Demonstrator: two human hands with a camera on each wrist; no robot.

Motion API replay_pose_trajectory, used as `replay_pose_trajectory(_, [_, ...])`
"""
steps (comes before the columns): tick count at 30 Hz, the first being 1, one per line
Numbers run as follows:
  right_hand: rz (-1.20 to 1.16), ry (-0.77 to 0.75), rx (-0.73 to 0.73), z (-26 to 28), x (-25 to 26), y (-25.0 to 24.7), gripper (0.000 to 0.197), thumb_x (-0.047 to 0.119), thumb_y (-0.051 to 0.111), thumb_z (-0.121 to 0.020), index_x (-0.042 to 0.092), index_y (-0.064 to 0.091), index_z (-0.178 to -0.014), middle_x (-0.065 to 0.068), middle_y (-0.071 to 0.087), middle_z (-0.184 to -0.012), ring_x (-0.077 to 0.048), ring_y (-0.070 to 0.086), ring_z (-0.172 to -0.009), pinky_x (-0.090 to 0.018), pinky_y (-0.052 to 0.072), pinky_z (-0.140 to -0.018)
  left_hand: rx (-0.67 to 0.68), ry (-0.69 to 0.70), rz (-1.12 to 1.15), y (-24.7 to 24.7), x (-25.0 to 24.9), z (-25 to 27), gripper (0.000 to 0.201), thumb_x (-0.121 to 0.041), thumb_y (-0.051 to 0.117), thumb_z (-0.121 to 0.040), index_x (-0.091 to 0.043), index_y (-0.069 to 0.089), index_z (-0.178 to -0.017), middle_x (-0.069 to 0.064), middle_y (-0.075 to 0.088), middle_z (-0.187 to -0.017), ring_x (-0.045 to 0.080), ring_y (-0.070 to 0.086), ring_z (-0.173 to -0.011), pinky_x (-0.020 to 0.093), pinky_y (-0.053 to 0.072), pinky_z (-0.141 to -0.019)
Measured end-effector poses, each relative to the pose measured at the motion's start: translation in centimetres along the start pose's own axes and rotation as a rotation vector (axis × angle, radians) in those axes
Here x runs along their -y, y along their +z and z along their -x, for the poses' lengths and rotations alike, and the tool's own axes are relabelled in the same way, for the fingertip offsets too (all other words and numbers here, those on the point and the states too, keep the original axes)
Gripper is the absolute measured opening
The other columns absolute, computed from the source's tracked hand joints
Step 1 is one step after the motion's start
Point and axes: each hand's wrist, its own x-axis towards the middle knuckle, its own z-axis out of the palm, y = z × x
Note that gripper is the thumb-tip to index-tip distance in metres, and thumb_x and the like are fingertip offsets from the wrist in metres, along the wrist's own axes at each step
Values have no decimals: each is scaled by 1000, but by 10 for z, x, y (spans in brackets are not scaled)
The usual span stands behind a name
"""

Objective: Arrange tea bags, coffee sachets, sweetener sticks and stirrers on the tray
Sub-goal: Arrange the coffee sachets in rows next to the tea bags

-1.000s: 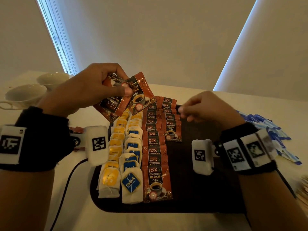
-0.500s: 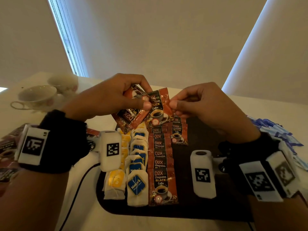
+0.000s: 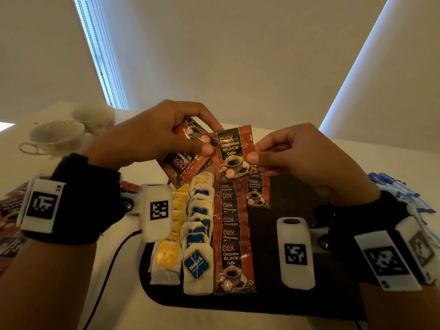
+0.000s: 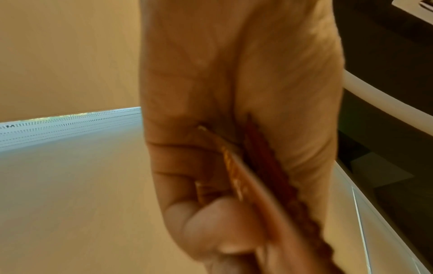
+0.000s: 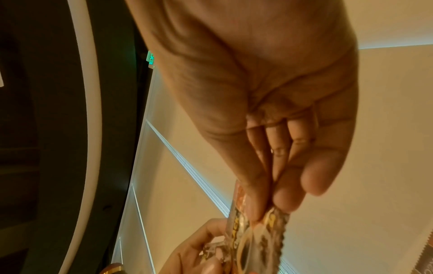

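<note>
A dark tray (image 3: 295,298) holds two rows of tea bags (image 3: 197,265), yellow-tagged and blue-tagged, then a column of red-brown coffee sachets (image 3: 232,265) and one more sachet (image 3: 257,192) starting a second column. Above the tray's far end my left hand (image 3: 157,136) grips a small stack of coffee sachets (image 3: 181,165), seen edge-on in the left wrist view (image 4: 260,166). My right hand (image 3: 292,153) pinches the right edge of one upright coffee sachet (image 3: 234,154) (image 5: 257,241), whose left edge still touches my left thumb.
Two white teacups (image 3: 57,136) stand at the far left of the table. More coffee sachets (image 3: 9,210) lie at the left edge. Blue sweetener sticks (image 3: 400,194) are piled right of the tray. A black cable (image 3: 107,270) runs along the tray's left side.
My right hand rose from the tray's far end to the left hand's stack and took hold of one sachet, which is now drawn out to the right and turned upright.
</note>
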Motion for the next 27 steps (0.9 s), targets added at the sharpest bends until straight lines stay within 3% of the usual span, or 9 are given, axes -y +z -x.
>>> replay_pose_trajectory(5, [-22,16,3,0,-2,-4,16,17,74,-71,7,70,-83,-5,72,-76,-12,67,-69,-18,56,-62,-382,67,80,-13,6,0,42,-40,64,-70,-27,59,-110,-4,64,-100,13,69,-84,22,57,-60])
replay_pose_trajectory(7, [-25,22,2,-1,-2,-4,16,17,75,-71,6,71,-83,-3,71,-72,-10,66,-65,-18,55,-61,-432,55,61,-16,9,-1,46,-44,63,-71,-26,57,-113,-2,63,-101,17,67,-89,28,57,-66])
replay_pose_trajectory(13, [-8,127,12,-3,-12,-13,15,14,75,-69,8,69,-81,-2,71,-69,-10,66,-65,-17,54,-58,-392,75,35,-13,8,0,38,-37,65,-75,-21,59,-109,-8,64,-92,1,68,-79,14,53,-55])
replay_pose_trajectory(16, [128,302,34,-7,-28,-21,7,12,74,-74,10,70,-79,3,69,-61,-7,65,-62,-18,54,-60,-378,85,27,-12,9,-1,31,-31,66,-79,-20,60,-107,-8,65,-92,2,68,-80,14,54,-59])
replay_pose_trajectory(21, [431,588,231,-10,-47,-32,7,20,72,-78,14,69,-82,1,68,-73,-10,61,-72,-22,46,-62,-368,107,30,-11,6,-1,32,-36,67,-75,-24,61,-104,-8,66,-91,3,68,-80,15,55,-60])
replay_pose_trajectory(24, [443,678,307,-10,-55,-28,6,18,70,-79,12,69,-82,-1,68,-77,-13,62,-78,-26,49,-71,-374,124,48,-11,5,-2,25,-30,68,-78,-25,61,-101,-8,66,-91,1,68,-78,13,54,-57])
replay_pose_trajectory(27, [401,721,329,-12,-58,-21,5,15,70,-79,11,68,-81,-1,69,-75,-14,64,-79,-27,50,-70,-378,122,57,-11,5,-1,23,-28,68,-78,-26,61,-99,-9,65,-86,-1,67,-74,12,53,-55])
